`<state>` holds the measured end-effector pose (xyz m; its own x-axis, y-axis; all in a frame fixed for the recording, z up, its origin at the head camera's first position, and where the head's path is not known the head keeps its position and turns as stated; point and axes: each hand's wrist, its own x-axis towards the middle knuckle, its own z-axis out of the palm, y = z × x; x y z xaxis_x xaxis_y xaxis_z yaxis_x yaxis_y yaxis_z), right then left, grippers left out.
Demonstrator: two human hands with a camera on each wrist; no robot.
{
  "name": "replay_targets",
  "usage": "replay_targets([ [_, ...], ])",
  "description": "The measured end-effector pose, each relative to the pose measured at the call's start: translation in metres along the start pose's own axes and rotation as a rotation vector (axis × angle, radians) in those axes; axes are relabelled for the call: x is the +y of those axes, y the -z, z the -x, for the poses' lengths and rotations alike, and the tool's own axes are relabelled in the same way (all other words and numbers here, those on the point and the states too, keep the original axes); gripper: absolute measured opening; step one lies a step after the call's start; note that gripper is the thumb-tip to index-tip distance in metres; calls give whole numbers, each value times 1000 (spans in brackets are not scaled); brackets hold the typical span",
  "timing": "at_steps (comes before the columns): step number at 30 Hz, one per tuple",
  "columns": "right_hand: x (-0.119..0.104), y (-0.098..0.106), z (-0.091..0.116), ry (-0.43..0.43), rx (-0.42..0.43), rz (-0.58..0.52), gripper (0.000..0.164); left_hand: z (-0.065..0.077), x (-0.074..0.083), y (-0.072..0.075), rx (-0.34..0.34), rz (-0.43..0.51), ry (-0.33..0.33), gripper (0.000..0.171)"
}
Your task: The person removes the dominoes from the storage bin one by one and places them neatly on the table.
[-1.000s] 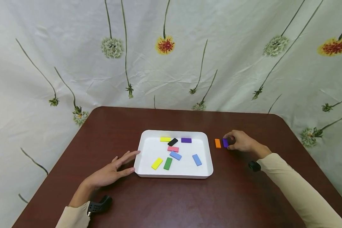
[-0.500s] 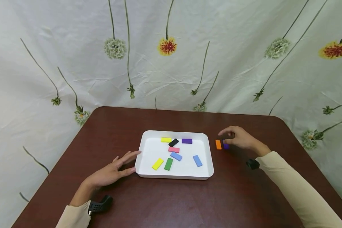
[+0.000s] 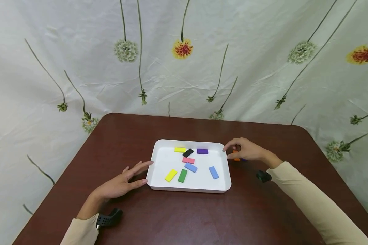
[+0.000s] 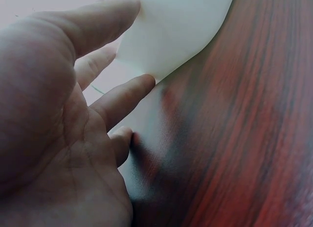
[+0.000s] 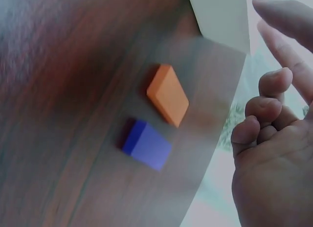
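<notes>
Partly, the right hand hides the orange block in head view.

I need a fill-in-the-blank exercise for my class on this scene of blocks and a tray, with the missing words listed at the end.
1. The tray is ____ in colour.
2. Inside it lie exactly ____ yellow blocks.
3. Outside the tray, the purple block lies beside a block coloured ____.
4. The hand nearer those two outside blocks is the person's ____ one.

Missing words: white; two; orange; right.
</notes>
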<state>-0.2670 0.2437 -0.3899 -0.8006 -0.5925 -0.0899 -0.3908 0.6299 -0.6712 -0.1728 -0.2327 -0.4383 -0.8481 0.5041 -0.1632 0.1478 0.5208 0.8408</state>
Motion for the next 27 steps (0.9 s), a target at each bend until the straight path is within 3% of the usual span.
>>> replay_targets([
  [12, -18, -17, -10, 24, -7, 75, 32, 1, 2, 7, -3, 1, -10, 65],
  [27, -31, -36, -8, 54, -96, 225, 38, 1, -2, -1, -5, 39, -17, 64],
])
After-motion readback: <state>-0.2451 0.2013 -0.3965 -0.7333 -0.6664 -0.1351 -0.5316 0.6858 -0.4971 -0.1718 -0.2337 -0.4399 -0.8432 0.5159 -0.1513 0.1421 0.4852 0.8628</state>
